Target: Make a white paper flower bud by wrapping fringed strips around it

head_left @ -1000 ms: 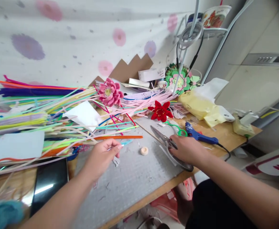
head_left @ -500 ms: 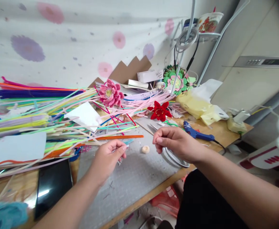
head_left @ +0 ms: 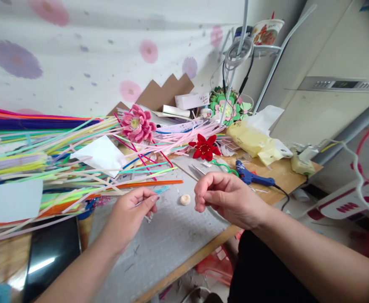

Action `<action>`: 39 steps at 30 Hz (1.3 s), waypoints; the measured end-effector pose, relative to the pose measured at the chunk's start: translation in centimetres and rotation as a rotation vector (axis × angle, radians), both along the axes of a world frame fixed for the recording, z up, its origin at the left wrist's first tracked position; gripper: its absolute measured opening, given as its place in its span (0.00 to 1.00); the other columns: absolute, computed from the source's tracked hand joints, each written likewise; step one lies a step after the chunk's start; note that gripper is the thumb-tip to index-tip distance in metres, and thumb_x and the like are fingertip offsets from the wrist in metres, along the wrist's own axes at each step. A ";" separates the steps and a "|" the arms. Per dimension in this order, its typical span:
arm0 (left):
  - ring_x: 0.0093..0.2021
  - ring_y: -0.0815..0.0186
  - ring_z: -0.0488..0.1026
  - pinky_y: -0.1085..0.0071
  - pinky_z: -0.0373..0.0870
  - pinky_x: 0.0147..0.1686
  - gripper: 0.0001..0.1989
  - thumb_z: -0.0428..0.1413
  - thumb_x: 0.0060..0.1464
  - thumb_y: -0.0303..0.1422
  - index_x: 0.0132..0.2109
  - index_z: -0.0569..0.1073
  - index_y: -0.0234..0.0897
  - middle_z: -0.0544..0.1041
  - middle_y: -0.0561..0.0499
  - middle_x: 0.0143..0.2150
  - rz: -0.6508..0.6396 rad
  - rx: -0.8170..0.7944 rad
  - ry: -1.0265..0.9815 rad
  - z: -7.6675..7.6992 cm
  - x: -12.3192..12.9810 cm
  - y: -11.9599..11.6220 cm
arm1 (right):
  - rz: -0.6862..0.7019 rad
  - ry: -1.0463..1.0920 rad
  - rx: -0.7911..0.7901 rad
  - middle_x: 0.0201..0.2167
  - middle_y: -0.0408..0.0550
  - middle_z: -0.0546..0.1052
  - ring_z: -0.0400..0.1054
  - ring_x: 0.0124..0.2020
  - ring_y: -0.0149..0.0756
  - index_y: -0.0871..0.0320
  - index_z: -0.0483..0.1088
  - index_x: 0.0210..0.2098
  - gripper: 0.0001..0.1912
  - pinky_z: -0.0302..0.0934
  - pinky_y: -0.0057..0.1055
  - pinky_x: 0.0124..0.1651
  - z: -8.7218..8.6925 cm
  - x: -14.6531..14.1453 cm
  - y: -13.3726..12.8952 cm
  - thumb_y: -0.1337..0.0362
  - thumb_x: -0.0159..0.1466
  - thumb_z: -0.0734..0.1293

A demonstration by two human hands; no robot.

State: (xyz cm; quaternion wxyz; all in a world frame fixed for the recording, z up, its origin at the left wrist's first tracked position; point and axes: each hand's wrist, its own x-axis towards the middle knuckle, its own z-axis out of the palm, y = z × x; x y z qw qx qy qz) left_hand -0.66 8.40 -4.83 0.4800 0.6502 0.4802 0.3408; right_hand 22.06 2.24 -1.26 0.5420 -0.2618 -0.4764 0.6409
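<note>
My left hand [head_left: 136, 210] is closed in a pinch over the grey cutting mat [head_left: 159, 248]. Thin whitish ends poke out below its fingers; I cannot make out what they belong to. To the right, my right hand [head_left: 227, 198] has its thumb pressed to curled fingers, and whatever is between them is hidden. A small cream-coloured roll [head_left: 185, 199] lies on the mat between both hands. Partly covered by my right hand are metal scissors [head_left: 199, 170]. Beyond the hands lies a red fuzzy flower [head_left: 204, 147] with pointed petals.
Bundles of coloured pipe cleaners [head_left: 17, 164] spread over the left side, near a dark phone-like slab [head_left: 53, 256]. A blue glue gun [head_left: 254, 176] rests at the right with its cable. Further back are a pink flower [head_left: 138, 123] and a yellow plastic bag [head_left: 249, 136].
The view has swung slightly to the right, so the table items appear shifted left. Both hands keep their pinched shape, and the right hand covers more of the scissors.
</note>
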 end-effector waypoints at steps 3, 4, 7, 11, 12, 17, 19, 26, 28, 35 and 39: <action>0.26 0.69 0.67 0.73 0.63 0.28 0.08 0.54 0.54 0.37 0.30 0.71 0.38 0.71 0.56 0.23 -0.001 0.007 0.006 -0.2 -0.1 0.2 | 0.024 0.006 -0.003 0.25 0.44 0.77 0.72 0.28 0.27 0.63 0.72 0.30 0.05 0.65 0.25 0.35 -0.1 0.6 -0.2 0.70 0.57 0.72; 0.26 0.69 0.67 0.73 0.63 0.28 0.08 0.54 0.54 0.37 0.30 0.71 0.38 0.71 0.56 0.23 0.003 0.011 0.013 -0.2 -0.1 0.3 | 0.032 0.006 -0.007 0.25 0.44 0.77 0.72 0.28 0.27 0.63 0.72 0.31 0.05 0.65 0.25 0.36 -0.2 0.7 -0.3 0.71 0.57 0.72; 0.26 0.69 0.67 0.73 0.64 0.28 0.09 0.55 0.54 0.37 0.30 0.72 0.39 0.71 0.56 0.23 0.033 0.034 0.026 0.1 -0.1 0.4 | 0.053 0.000 -0.013 0.26 0.45 0.77 0.73 0.29 0.27 0.63 0.71 0.32 0.05 0.65 0.25 0.36 -0.3 1.2 -0.7 0.73 0.57 0.71; 0.26 0.69 0.67 0.73 0.64 0.28 0.08 0.56 0.52 0.38 0.31 0.73 0.39 0.72 0.56 0.23 0.083 0.060 0.015 0.4 -0.1 0.5 | 0.054 0.001 -0.008 0.26 0.44 0.76 0.73 0.29 0.27 0.62 0.69 0.32 0.07 0.65 0.25 0.35 -0.4 1.7 -1.4 0.74 0.57 0.72; 0.26 0.69 0.67 0.73 0.65 0.28 0.08 0.57 0.52 0.38 0.31 0.73 0.39 0.72 0.56 0.23 0.085 0.060 0.013 0.4 -0.1 0.5 | 0.056 0.008 -0.010 0.26 0.43 0.76 0.73 0.29 0.27 0.62 0.69 0.32 0.08 0.65 0.25 0.35 -0.4 1.8 -1.6 0.74 0.56 0.72; 0.26 0.69 0.67 0.74 0.65 0.28 0.09 0.57 0.52 0.39 0.31 0.73 0.38 0.73 0.56 0.23 0.082 0.063 0.009 0.2 0.0 0.6 | 0.075 0.032 -0.011 0.27 0.40 0.75 0.73 0.29 0.26 0.61 0.68 0.31 0.11 0.66 0.26 0.37 -0.5 2.3 -2.6 0.76 0.54 0.73; 0.26 0.69 0.67 0.74 0.64 0.27 0.09 0.57 0.51 0.39 0.30 0.73 0.38 0.73 0.55 0.23 0.097 0.069 -0.007 0.1 0.0 0.6 | 0.096 0.039 -0.022 0.26 0.40 0.76 0.74 0.29 0.26 0.62 0.69 0.31 0.10 0.67 0.24 0.35 -0.5 2.5 -3.0 0.75 0.54 0.74; 0.26 0.69 0.67 0.74 0.64 0.28 0.09 0.58 0.51 0.39 0.30 0.73 0.38 0.73 0.56 0.24 0.115 0.061 -0.011 0.0 0.1 0.8 | 0.126 0.077 -0.011 0.25 0.45 0.79 0.75 0.28 0.28 0.62 0.70 0.32 0.06 0.67 0.23 0.32 -0.5 2.9 -3.7 0.71 0.57 0.73; 0.26 0.69 0.67 0.74 0.64 0.28 0.09 0.58 0.51 0.39 0.30 0.73 0.38 0.73 0.56 0.24 0.111 0.054 -0.009 0.0 0.0 0.9 | 0.142 0.092 0.004 0.26 0.46 0.80 0.76 0.29 0.29 0.62 0.71 0.34 0.06 0.67 0.25 0.33 -0.6 3.0 -3.8 0.72 0.58 0.72; 0.27 0.69 0.67 0.74 0.64 0.29 0.09 0.58 0.50 0.40 0.32 0.73 0.39 0.73 0.56 0.24 0.100 0.042 -0.009 -0.3 -0.1 1.0 | 0.178 0.073 0.008 0.26 0.45 0.79 0.76 0.29 0.29 0.62 0.70 0.33 0.04 0.68 0.26 0.34 -0.4 3.1 -3.6 0.72 0.60 0.70; 0.27 0.68 0.67 0.73 0.64 0.28 0.09 0.58 0.50 0.39 0.30 0.73 0.38 0.72 0.55 0.24 0.111 0.048 -0.013 0.0 0.1 0.8 | 0.252 -0.055 -0.085 0.23 0.43 0.77 0.75 0.26 0.26 0.63 0.69 0.31 0.03 0.69 0.23 0.31 -0.2 2.5 -3.9 0.72 0.60 0.68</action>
